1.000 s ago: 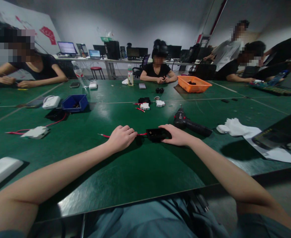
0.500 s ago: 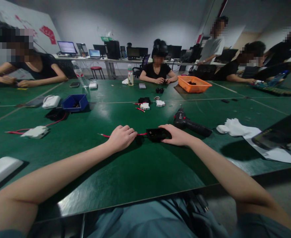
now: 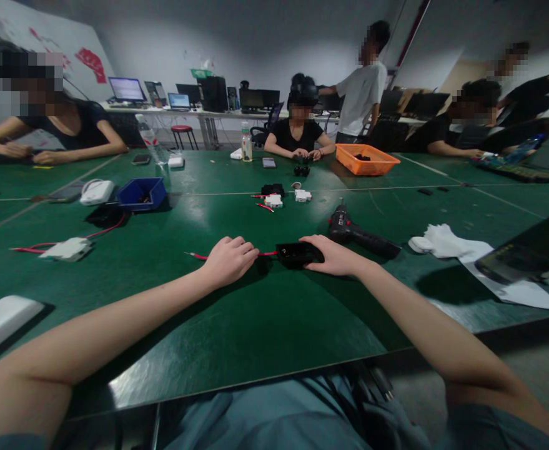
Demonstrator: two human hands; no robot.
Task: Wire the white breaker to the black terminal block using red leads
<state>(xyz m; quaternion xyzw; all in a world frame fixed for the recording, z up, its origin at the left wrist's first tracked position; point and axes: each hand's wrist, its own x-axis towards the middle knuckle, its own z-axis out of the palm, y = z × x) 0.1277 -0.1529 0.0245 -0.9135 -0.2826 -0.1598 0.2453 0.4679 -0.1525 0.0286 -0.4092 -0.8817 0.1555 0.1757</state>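
Note:
My right hand (image 3: 333,255) grips the right end of a small black plastic housing (image 3: 293,254), thumb and fingers on either side. From the housing's left side runs a red wire (image 3: 199,257), which passes under my left hand (image 3: 231,257). The fingers of that hand are closed over the wire, and its bare tip sticks out to the left. Just beyond my right hand lies a black cordless drill (image 3: 361,232). Farther left rests a white module (image 3: 70,249) with red wires, beside a black part (image 3: 105,215).
A blue bin (image 3: 142,195) with small parts stands back left. White blocks (image 3: 273,200) with short red wires lie mid-table. An orange basket (image 3: 366,160) is at the far side, near a seated person. A dark object (image 3: 531,247) overhangs papers at right; a white case (image 3: 5,322) lies left.
Both my hands, the housing and the wire stay where they were. A standing person in a white shirt has moved left, behind the seated person, with an arm stretched out.

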